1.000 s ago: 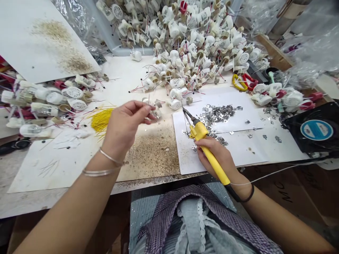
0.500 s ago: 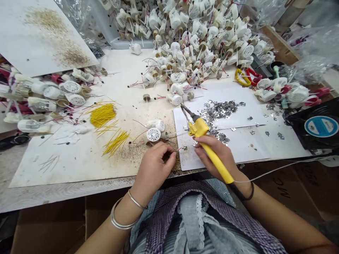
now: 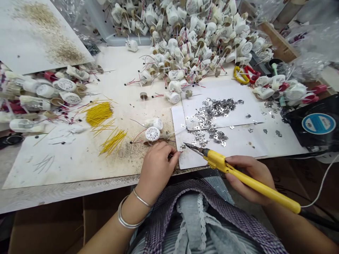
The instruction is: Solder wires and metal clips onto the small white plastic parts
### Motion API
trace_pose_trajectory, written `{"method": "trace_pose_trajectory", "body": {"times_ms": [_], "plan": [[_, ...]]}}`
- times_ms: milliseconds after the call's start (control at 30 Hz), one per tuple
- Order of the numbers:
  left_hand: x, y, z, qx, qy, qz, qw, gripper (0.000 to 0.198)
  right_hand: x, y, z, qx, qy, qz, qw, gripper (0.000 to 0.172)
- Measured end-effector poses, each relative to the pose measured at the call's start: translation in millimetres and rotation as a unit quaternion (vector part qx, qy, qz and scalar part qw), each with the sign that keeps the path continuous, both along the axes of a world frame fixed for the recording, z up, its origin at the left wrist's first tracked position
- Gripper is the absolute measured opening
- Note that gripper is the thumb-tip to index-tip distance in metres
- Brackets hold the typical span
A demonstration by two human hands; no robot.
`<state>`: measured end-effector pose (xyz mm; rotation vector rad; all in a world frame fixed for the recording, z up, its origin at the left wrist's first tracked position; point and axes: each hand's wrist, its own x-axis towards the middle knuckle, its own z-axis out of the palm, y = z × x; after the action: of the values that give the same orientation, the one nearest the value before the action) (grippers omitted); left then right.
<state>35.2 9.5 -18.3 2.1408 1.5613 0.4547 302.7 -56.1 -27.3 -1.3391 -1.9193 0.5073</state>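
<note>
My right hand (image 3: 250, 178) is wrapped round a yellow soldering tool (image 3: 251, 183), whose dark metal tip points left over the white sheet. Near that tip lies a small metal piece (image 3: 183, 146). My left hand (image 3: 160, 162) rests at the table's front edge, thumb and fingers pinched on a thin red wire (image 3: 180, 152); most of the wire is hidden by the fingers. Just beyond these fingers sits a white assembly with a patterned round face (image 3: 153, 134). Small silver metal pieces (image 3: 218, 107) are heaped on the white sheet (image 3: 246, 146).
Many white assemblies with wires (image 3: 172, 46) are piled at the back, with more at the left (image 3: 43, 88) and right (image 3: 293, 90). Yellow wires (image 3: 99, 113) lie left of centre. Red and yellow handles (image 3: 241, 74) lie behind the sheet; a black fan-like device (image 3: 315, 123) stands at right.
My right hand has moved right and toward me, and the soldering tool now lies flatter, its tip lower beside my left fingers. My left hand has stayed nearly in place, still pinching.
</note>
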Motion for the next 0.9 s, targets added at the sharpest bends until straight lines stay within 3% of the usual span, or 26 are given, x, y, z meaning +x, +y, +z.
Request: {"method": "trace_pose_trajectory", "body": {"times_ms": [233,500,733,900], "plan": [[1,-7,4.6,0.064,0.106,-0.025,0.992,0.014,-2,4,1.0,0.026,0.019,0.035,0.999,0.025],[6,-1,2.1,0.054,0.057,0.027,0.997,0.012,-7,6,14.6,0.031,-0.045,0.027,0.998,0.027],[7,1,0.3,0.054,0.058,0.029,0.996,0.012,-13,11,17.3,0.033,-0.044,0.047,0.997,0.030],[6,0,-0.1,0.050,0.059,0.026,0.997,0.013,-16,17,20.3,0.028,-0.005,0.119,0.992,0.034]]}}
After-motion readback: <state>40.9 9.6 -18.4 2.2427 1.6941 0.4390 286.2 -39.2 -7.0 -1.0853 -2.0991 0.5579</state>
